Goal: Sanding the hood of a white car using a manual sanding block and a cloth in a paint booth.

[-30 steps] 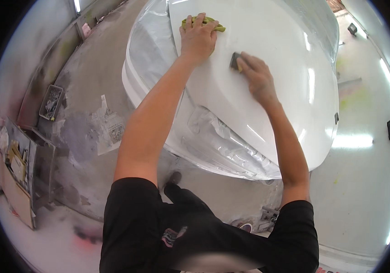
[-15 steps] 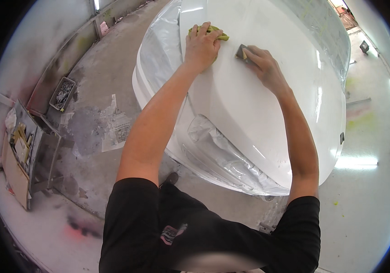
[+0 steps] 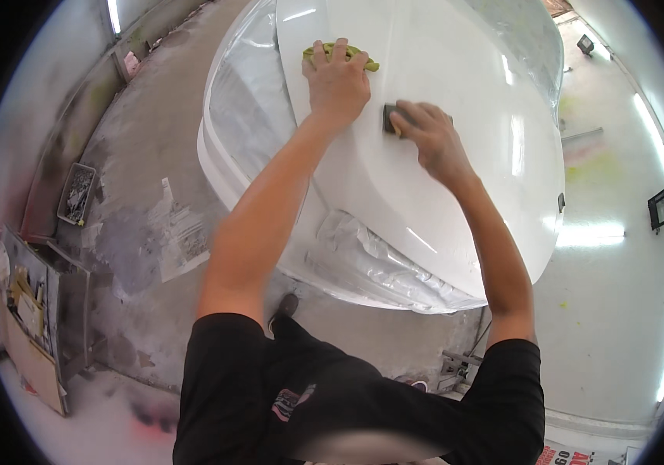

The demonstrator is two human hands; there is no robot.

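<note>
A person bends over a rounded white car panel point(image 3: 456, 213), both hands at work on its upper left part. The right hand point(image 3: 436, 143) is clamped on a dark block point(image 3: 388, 119), fingers across the top and thumb along the side nearer the body. The block sits on the panel directly under that hand, its bare end poking out to the left, toward the other hand. Its long axis appears to run left to right, roughly across the line of the right forearm, though fingers hide most of it.

The left hand point(image 3: 338, 89) lies with fingers apart over a yellow-green cloth point(image 3: 373, 67), which is pressed to the panel and stretches sideways beneath the fingertips. From the block, the cloth lies up and to the left, near the panel's left edge, with bare white surface between the two. The right hand is plainly the nearer to the block; the left is close by but not touching it. Crinkled clear film point(image 3: 382, 252) borders the panel's lower edge, and sheets of paper point(image 3: 184, 240) lie on the floor point(image 3: 165, 120) to the left.
</note>
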